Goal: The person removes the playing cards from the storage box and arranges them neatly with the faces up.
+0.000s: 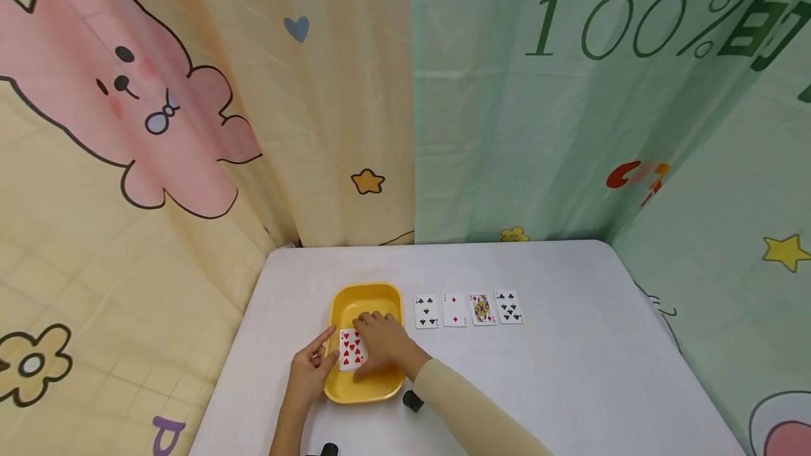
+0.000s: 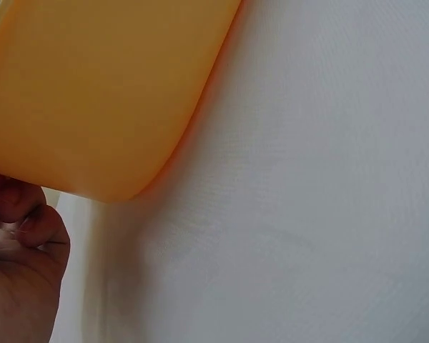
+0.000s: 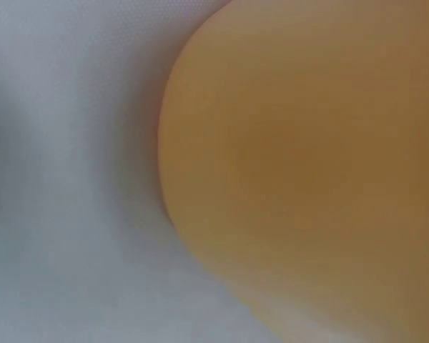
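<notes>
A yellow tray stands on the table. In it lies a playing card with red hearts, face up, its right part covered by a hand. My right hand reaches in from the right and grips the card, fingers at its far edge and thumb at its near edge. Whether more cards lie beneath is hidden. My left hand holds the tray's left rim; in the left wrist view its fingers curl below the rim. The right wrist view has the tray's wall but no hand.
Right of the tray, face-up cards lie in a row: a black club card, a two of diamonds, a diamond picture card and another black card. The white table meets curtains behind and at both sides.
</notes>
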Demonstrator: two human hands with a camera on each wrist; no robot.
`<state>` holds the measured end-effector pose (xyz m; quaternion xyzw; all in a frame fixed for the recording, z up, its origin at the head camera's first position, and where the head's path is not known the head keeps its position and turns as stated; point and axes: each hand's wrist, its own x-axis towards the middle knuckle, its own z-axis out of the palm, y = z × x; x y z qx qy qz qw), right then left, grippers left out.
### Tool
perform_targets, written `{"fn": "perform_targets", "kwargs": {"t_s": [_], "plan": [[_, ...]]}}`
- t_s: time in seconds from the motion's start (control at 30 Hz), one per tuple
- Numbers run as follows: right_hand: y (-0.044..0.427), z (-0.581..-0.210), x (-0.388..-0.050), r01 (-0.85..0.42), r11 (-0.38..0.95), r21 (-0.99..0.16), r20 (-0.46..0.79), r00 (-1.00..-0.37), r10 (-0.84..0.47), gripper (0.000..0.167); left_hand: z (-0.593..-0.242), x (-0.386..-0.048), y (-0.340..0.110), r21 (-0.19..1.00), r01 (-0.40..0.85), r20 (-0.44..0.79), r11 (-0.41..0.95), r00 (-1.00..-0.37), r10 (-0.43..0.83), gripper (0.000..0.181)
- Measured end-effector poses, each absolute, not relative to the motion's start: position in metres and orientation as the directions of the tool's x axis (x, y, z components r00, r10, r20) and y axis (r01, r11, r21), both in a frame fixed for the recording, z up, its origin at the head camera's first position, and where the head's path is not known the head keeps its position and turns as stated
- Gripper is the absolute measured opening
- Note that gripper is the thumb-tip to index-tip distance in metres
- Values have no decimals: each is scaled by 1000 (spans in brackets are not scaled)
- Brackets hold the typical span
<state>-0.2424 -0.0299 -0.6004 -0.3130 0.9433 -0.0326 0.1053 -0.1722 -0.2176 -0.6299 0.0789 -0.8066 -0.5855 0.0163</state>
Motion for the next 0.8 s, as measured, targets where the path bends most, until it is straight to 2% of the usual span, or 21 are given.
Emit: {"fn": "perform_targets", "kwargs": {"t_s": [0.2,0.33,0.8], "plan": [[-34,-605,-242,-572,816,-79,-171,-799,-577,98,-630,-173,-219,948,-129,-94,292,-987,-132,49],[-35,-605,-242,-564,820,-94,-157,-805,-572,92,-628,-174,-220,947,-134,-97,293,-986,-138,49],[-23,-586,-240,-566,807,-166,-105,-804,-586,93,-636,-173,-220,952,-99,-45,290,-981,-186,45]]}}
